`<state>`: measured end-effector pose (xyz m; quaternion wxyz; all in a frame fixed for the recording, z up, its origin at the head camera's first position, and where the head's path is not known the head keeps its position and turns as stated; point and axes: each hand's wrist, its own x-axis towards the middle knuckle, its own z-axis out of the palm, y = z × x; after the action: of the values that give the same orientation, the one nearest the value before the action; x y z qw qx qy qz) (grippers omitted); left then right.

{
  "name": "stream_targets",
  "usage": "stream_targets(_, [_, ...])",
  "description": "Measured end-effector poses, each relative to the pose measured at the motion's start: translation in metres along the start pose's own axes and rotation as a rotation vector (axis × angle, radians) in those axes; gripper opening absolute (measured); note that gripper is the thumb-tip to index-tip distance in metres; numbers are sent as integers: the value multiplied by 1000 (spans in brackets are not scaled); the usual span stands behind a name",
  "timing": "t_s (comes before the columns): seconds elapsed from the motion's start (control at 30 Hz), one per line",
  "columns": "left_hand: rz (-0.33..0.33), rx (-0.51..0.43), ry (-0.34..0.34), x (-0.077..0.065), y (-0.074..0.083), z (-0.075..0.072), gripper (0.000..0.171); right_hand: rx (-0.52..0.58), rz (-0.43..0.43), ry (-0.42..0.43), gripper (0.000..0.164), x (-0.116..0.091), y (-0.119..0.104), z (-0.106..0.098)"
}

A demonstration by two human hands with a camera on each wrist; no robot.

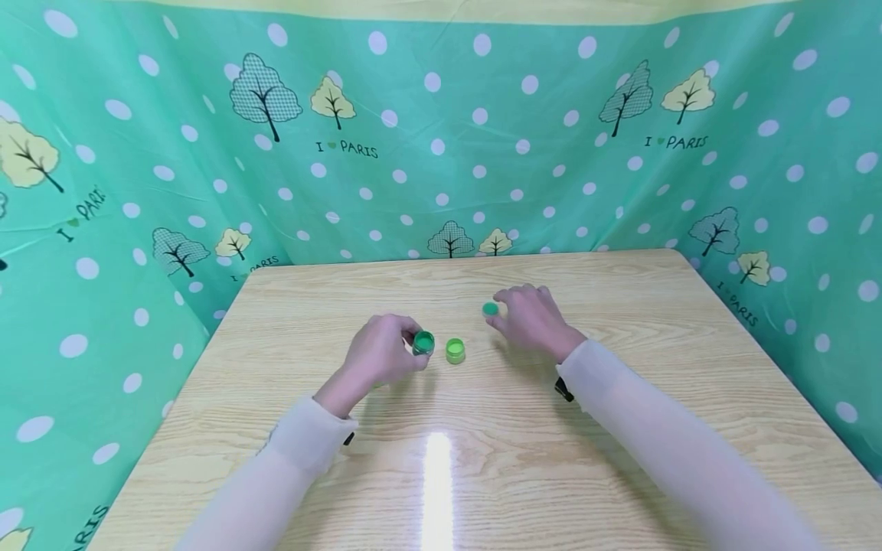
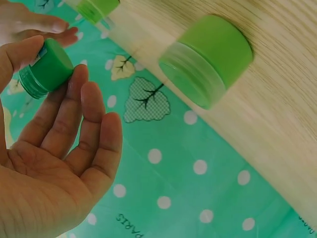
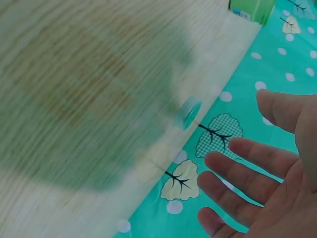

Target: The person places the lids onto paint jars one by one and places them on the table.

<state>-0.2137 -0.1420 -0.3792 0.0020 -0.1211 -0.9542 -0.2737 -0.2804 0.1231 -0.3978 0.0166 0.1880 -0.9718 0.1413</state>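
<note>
lying on the table (image 1: 620,295), the lid (image 1: 490,309) is sitting just left of the right hand (image 1: 529,317), facing the gap between its thumb and fingers; these are spreading apart, touching nothing. being round, the lid is giving no long axis to match. the left hand (image 1: 382,348) is standing farther off, pinching the dark jar (image 1: 423,343) between thumb and fingertips, mouth facing up. a light jar (image 1: 455,351) is standing between the hands, nearer the left.
</note>
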Motion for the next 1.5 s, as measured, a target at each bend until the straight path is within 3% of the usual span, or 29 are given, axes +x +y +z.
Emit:
stream_targets(0.33, [63,4,12,-11,10,5,16,-44,29,-70,54,15,1,7])
stream_targets(1.0, [136,15,5,-24,21,12,19,-109,52,-116,50,34,3,25])
stream_targets(1.5, [180,44,20,-29,28,15,23,-172,30,-117,30,43,2,34])
